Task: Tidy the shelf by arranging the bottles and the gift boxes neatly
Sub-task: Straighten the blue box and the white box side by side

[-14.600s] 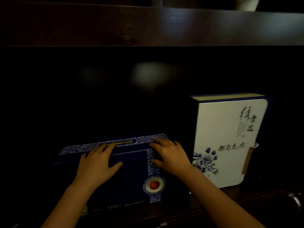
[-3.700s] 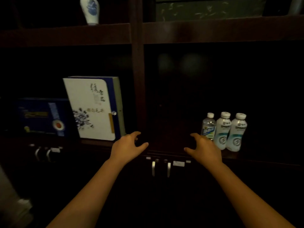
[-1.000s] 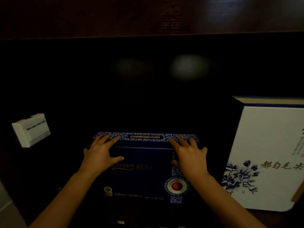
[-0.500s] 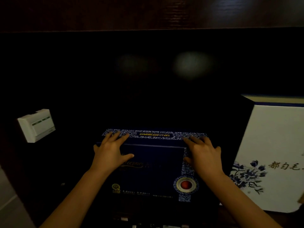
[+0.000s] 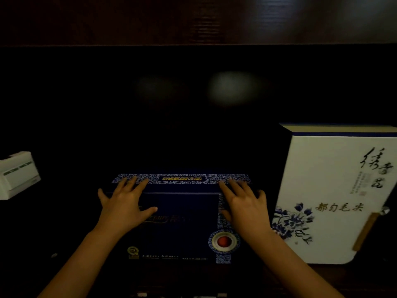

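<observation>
A dark blue gift box (image 5: pixel 182 229) with a patterned top edge and a red round seal stands upright on the dark shelf. My left hand (image 5: pixel 124 205) grips its top left corner, fingers over the top edge and thumb on the front. My right hand (image 5: pixel 245 205) grips the top right corner the same way. To the right, a taller white gift box (image 5: pixel 330 201) with blue flowers and black calligraphy stands upright, a narrow dark gap away from the blue box. No bottles are in sight.
A white wall switch (image 5: pixel 17 175) sits at the far left. The wooden shelf board (image 5: pixel 193 20) above spans the top of the view. The shelf back is dark, with two faint reflections. Small cabinet handles show at the bottom edge.
Both hands stay on the blue box's top corners. The blue box now sits closer to the white box, and my view has shifted right, showing more of the white box.
</observation>
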Tool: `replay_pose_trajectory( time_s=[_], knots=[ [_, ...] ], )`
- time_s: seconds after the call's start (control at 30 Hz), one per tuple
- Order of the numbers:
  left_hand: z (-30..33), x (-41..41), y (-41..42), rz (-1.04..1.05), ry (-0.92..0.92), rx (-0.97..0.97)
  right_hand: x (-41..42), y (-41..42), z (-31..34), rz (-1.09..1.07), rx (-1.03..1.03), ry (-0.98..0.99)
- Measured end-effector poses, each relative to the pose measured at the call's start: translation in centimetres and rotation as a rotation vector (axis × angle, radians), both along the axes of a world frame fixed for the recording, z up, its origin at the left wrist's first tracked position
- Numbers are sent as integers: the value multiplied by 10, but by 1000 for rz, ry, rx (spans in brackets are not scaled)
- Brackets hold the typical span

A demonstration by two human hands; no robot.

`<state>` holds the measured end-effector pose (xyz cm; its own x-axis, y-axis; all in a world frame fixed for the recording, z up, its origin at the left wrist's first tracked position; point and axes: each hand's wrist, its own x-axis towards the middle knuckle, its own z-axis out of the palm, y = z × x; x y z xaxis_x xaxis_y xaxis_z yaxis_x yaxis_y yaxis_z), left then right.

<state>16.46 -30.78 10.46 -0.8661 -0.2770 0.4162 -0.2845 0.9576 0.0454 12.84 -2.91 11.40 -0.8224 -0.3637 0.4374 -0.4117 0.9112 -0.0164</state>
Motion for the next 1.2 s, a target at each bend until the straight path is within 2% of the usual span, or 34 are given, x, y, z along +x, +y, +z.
replay_pose_trajectory(
  time_s=[0.1, 0.23, 0.33, 0.4, 0.5, 0.6, 0.7, 0.8, 1.03, 1.2],
  knots=[
    [14, -3, 19, -32, -50, 25, 12, 26, 6, 128, -116, 34],
    [39, -6, 74, -289, 36, 172, 27, 88, 18, 221, -273, 247],
    [56, -11, 127, -491, 131, 320, 32, 140, 32, 136, -438, 412],
    [68, -16, 165, -600, 173, 457, 31, 176, 42, 0, -579, 465],
    [80, -27, 217, -677, 249, 646, 16, 221, 53, -188, -750, 524],
    [87, -37, 259, -699, 269, 794, -8, 263, 59, -241, -979, 373],
    [89, -48, 280, -702, 286, 874, -32, 291, 57, -132, -1200, 130],
    [87, -53, 290, -706, 350, 927, -50, 308, 51, -47, -1249, -8],
    [78, -55, 302, -633, 484, 1052, -73, 324, 42, 56, -1305, 0],
    [80, -58, 301, -579, 480, 1103, -75, 326, 39, 84, -1291, 24]
  ],
)
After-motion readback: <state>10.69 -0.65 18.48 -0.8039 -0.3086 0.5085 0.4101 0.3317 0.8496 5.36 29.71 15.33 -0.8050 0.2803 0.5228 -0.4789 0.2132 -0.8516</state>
